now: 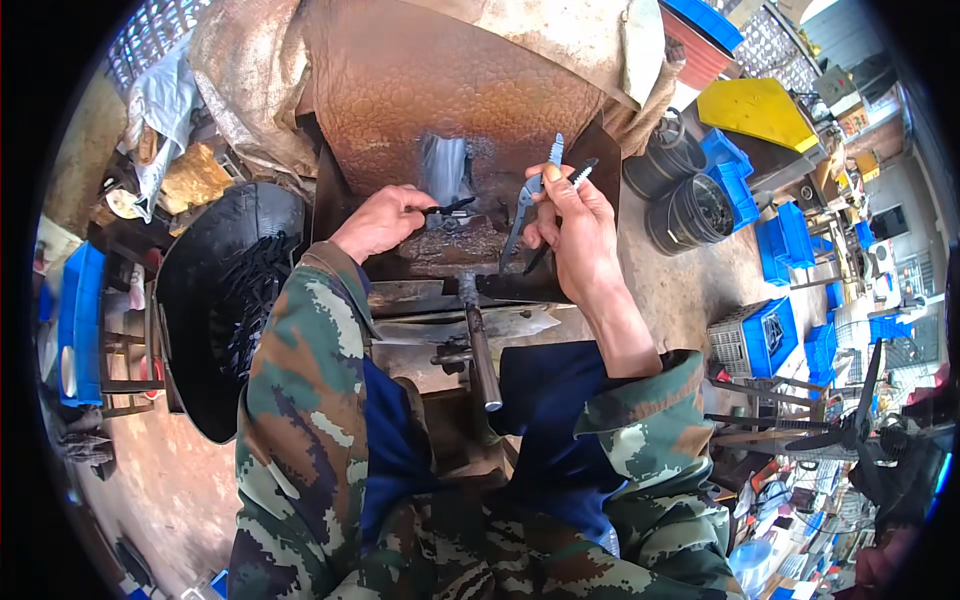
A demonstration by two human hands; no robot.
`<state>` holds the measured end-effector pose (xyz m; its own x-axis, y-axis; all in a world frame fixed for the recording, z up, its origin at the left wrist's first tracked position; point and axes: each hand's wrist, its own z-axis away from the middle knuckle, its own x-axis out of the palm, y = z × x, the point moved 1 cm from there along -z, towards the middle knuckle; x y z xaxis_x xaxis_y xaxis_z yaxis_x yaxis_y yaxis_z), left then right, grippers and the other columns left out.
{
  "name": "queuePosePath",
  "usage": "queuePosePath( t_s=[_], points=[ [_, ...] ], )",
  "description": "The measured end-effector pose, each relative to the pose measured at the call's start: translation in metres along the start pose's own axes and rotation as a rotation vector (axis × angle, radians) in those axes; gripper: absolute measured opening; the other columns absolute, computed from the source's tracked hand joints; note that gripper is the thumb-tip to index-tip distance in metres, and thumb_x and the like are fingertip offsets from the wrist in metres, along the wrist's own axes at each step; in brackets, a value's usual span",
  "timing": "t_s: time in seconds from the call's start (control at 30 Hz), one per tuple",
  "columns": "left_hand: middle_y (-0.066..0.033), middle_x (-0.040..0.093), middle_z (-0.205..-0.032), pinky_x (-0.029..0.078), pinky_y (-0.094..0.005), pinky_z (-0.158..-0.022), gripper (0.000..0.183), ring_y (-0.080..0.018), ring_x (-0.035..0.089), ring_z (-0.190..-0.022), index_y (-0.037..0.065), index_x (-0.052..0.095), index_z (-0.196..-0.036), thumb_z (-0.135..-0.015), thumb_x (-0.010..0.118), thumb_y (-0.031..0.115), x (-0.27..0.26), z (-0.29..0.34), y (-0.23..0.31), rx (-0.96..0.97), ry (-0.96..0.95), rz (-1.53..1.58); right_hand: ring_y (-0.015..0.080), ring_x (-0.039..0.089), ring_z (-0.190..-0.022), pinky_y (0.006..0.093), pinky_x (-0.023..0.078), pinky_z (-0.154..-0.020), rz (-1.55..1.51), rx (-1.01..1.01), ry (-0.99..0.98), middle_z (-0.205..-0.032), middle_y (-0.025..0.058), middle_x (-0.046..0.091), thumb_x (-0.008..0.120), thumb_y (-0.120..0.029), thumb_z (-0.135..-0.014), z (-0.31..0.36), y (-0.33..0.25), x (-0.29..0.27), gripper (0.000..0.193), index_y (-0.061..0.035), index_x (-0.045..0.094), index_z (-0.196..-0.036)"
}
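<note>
My left hand [385, 222] comes in from the left, with thumb and fingers pinched on a small dark metal piece [448, 208]. That piece is at the rusty rest just in front of a greyish wheel-like surface [445, 170], in an opening of the brown hood. Whether it touches that surface I cannot tell. To the right, my right hand [580, 235] is closed round several slim grey metal parts [524, 205]. Some of their ends look ridged and stick up past the fingers. The palm side of their grip is hidden.
A black tub [235, 215] with many dark metal pieces [255, 300] stands at left. A metal bar [480, 345] juts toward me below the rest. At right are black buckets [690, 215], blue bins [785, 240] and a grey crate [735, 340]. Stained cloth [245, 75] drapes the hood.
</note>
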<state>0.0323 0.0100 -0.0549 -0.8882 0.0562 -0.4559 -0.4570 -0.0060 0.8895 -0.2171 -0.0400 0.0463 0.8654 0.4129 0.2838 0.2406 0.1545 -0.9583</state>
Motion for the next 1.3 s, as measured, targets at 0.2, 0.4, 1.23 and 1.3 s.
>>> queuePosePath(
  t_s=[0.2,0.4,1.23,1.3],
  points=[
    [-0.0120,0.063,-0.096,0.046,-0.0336,-0.087,0.031,-0.0246,0.062,-0.095,0.000,0.071,-0.107,-0.081,0.056,-0.001,-0.002,0.001,0.014,0.026,0.009,-0.020,0.0116,0.059,-0.063,0.0301,0.051,-0.068,0.035,0.001,0.042,-0.078,0.0034,0.060,0.054,-0.028,-0.101,-0.005,-0.002,-0.014,0.026,-0.0048,0.066,-0.102],
    [-0.0133,0.062,-0.092,0.047,-0.0345,-0.082,0.030,-0.0269,0.062,-0.090,0.000,0.071,-0.105,-0.080,0.056,-0.002,-0.005,0.016,0.028,0.043,0.093,-0.185,0.0185,0.066,-0.079,0.0313,0.054,-0.073,-0.033,0.056,0.036,-0.092,0.0103,0.068,0.050,-0.029,-0.103,-0.001,-0.008,-0.004,0.027,-0.0043,0.061,-0.107],
    [-0.0170,0.070,-0.095,0.051,-0.0419,-0.084,0.025,-0.0349,0.067,-0.096,0.009,0.072,-0.098,-0.084,0.059,0.026,-0.024,0.026,0.050,-0.249,0.263,-0.382,0.0261,0.068,-0.086,0.0312,0.055,-0.066,0.962,-0.568,-0.534,-0.100,0.0127,0.069,0.059,0.000,-0.087,0.085,0.029,-0.019,0.021,-0.0019,0.065,-0.107],
    [-0.0170,0.070,-0.094,0.051,-0.0417,-0.084,0.025,-0.0346,0.067,-0.095,0.009,0.072,-0.098,-0.085,0.059,0.026,-0.024,0.027,0.050,-0.255,0.264,-0.397,0.0337,0.065,-0.100,0.0366,0.056,-0.077,1.003,-0.546,-0.640,-0.115,0.0142,0.064,0.058,0.005,-0.077,0.095,0.033,-0.025,0.036,-0.0043,0.064,-0.111]
  ],
)
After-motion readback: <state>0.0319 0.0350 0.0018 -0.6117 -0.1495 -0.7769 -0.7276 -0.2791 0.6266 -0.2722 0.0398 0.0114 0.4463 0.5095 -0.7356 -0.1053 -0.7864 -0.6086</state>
